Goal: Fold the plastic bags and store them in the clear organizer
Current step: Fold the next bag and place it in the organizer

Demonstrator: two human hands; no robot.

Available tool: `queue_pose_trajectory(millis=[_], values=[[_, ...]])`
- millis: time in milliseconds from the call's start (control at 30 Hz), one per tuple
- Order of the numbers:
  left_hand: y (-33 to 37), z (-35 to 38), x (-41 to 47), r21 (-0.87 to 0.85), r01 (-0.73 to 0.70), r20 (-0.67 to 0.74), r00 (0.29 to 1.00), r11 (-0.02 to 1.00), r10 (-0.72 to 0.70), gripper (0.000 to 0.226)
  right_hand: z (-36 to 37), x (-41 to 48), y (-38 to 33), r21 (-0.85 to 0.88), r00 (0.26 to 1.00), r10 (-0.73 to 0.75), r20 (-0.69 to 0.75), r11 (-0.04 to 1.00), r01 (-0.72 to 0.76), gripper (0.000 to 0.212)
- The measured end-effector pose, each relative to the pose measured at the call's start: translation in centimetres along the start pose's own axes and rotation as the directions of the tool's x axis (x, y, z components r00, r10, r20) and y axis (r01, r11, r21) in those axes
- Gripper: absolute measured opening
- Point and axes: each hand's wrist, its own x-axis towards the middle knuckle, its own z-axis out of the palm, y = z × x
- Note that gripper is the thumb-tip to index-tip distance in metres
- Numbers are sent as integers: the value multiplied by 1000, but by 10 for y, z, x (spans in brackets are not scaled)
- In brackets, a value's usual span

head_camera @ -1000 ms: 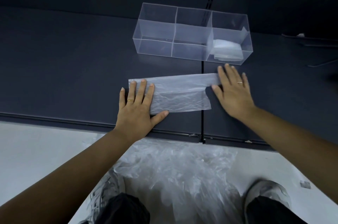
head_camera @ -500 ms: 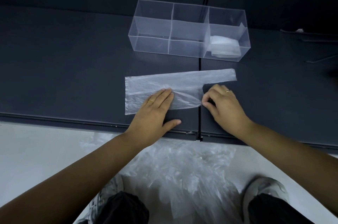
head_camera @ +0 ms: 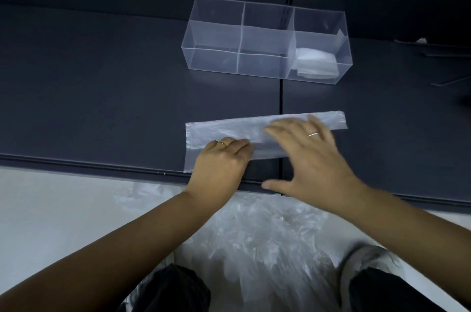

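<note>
- Translucent thin plastic bag [head_camera: 224,130] lies flat as a long strip on the dark matte table [head_camera: 102,82], just in front of the clear compartmented plastic organizer [head_camera: 216,34], not touching it.
- Right hand [head_camera: 311,158] has let go of its pinch at the lower edge: now it's wide, fingers spread, blurred, sweeping over the strip's middle.
- Left hand [head_camera: 219,161], flat a moment ago, has curled its fingers onto the near-left part; whether they pinch a layer, I cannot tell.
- So it looks like smoothing a lengthwise fold, with the short folds still to come.
- White folded bags [head_camera: 316,62] already sit in the right compartment; a crumpled bag pile [head_camera: 267,240] waits on the floor.
</note>
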Motion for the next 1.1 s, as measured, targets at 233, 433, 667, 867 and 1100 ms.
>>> queue_pose_trajectory(millis=[233,433,667,867,1100], values=[[-26,-24,-10,-225,231,154,968,947,-200,16,17,10,23,334,976,186,-113,932,-139,13],[-80,-40,-22,-597,689,411,703,411,-581,8,18,27,43,720,892,437,117,581,-379,8],[-92,-36,-19,-539,754,275,579,376,-767,18,25,41,48,717,807,580,115,514,-471,11],[-32,-20,-20,-147,245,-54,965,958,-256,37,25,46,48,690,789,602,121,520,-503,14],[-24,10,-29,214,144,390,894,966,-219,86,19,48,39,549,777,628,46,634,-545,19]])
